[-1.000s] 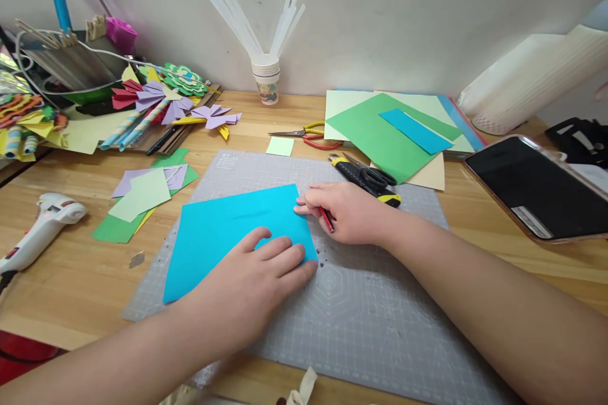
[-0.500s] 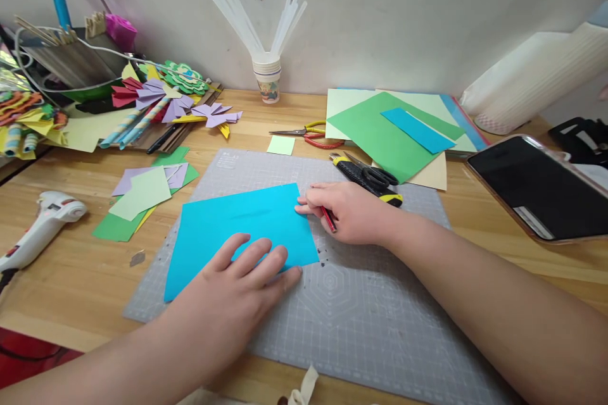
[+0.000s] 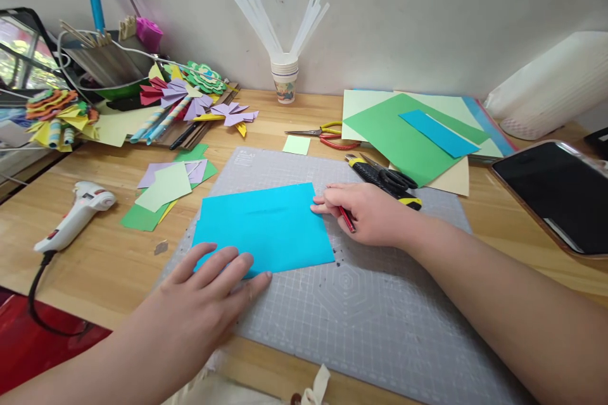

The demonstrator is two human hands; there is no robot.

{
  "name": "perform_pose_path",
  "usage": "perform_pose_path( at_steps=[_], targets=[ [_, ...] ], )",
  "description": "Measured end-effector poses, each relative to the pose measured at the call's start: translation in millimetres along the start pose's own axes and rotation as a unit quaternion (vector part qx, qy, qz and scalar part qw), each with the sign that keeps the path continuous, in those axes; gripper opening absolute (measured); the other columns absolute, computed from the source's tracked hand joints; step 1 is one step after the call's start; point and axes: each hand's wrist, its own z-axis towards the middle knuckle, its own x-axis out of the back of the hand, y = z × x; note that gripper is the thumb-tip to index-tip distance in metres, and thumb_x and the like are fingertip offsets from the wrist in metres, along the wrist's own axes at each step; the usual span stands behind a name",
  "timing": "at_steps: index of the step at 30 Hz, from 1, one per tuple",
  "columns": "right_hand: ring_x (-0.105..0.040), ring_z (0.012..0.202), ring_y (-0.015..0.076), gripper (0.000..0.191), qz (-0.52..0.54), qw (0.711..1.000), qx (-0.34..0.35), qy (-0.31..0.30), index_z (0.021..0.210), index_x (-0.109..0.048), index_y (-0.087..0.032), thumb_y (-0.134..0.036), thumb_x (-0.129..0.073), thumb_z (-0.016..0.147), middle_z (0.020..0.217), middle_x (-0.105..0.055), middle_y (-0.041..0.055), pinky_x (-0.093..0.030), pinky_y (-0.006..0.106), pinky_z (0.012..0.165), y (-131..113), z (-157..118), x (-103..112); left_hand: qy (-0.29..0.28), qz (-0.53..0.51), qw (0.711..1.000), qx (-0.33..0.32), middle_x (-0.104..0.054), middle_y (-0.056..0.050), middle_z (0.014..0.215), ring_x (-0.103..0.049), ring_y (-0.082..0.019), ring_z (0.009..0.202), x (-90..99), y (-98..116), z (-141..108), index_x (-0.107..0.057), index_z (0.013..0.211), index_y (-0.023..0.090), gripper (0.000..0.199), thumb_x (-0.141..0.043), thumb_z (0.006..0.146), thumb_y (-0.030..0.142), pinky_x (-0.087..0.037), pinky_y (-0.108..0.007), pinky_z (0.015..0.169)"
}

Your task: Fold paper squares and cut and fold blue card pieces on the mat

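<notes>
A blue sheet of paper (image 3: 266, 221) lies on the grey cutting mat (image 3: 380, 323). My left hand (image 3: 209, 297) rests at its lower left part, fingers spread, the fingertips on the paper and the thumb along the near edge. At the sheet's right edge is my right hand (image 3: 368, 212), curled around a red pencil (image 3: 346, 219), with the fingertips touching the paper's upper right side. Just behind my right hand, a black and yellow utility knife (image 3: 375, 178) and black-handled scissors (image 3: 398, 179) lie on the mat.
Paper scraps (image 3: 166, 186) and a white glue gun (image 3: 76, 215) lie on the left. Paper flowers, a cup of white strips (image 3: 285, 79) and pliers (image 3: 327, 135) are behind. Stacked coloured paper (image 3: 403, 133) and a tablet (image 3: 560, 196) lie on the right.
The whole view has shifted, so things appear farther right. My left hand has slid left along the blue sheet's near edge. My right hand stays at the right edge with the pencil.
</notes>
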Motion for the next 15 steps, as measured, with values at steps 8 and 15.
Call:
perform_pose_path(
  at_steps=[8, 15],
  targets=[
    [-0.065, 0.081, 0.0209, 0.023, 0.015, 1.0, 0.004, 0.004, 0.066, -0.037, -0.022, -0.009, -0.048, 0.08, 0.076, -0.063, 0.0045, -0.041, 0.028, 0.064, -1, -1, -1, -0.019, -0.002, 0.999, 0.051, -0.066, 0.004, 0.116, -0.053, -0.025, 0.114, -1.6, -13, -34, -0.056, 0.125, 0.043, 0.054, -0.056, 0.078, 0.017, -0.023, -0.042, 0.107],
    [-0.067, 0.086, 0.0222, 0.022, 0.037, 0.999, 0.002, 0.006, 0.065, -0.039, -0.023, -0.007, -0.049, 0.076, 0.076, -0.064, 0.0032, -0.047, 0.031, 0.069, -1, -2, -1, -0.036, 0.025, 0.997, 0.066, -0.065, 0.0, 0.118, -0.051, -0.028, 0.117, 1.4, -25, -62, -0.055, 0.126, 0.041, 0.065, -0.049, 0.074, 0.004, -0.029, -0.047, 0.102]
  ],
)
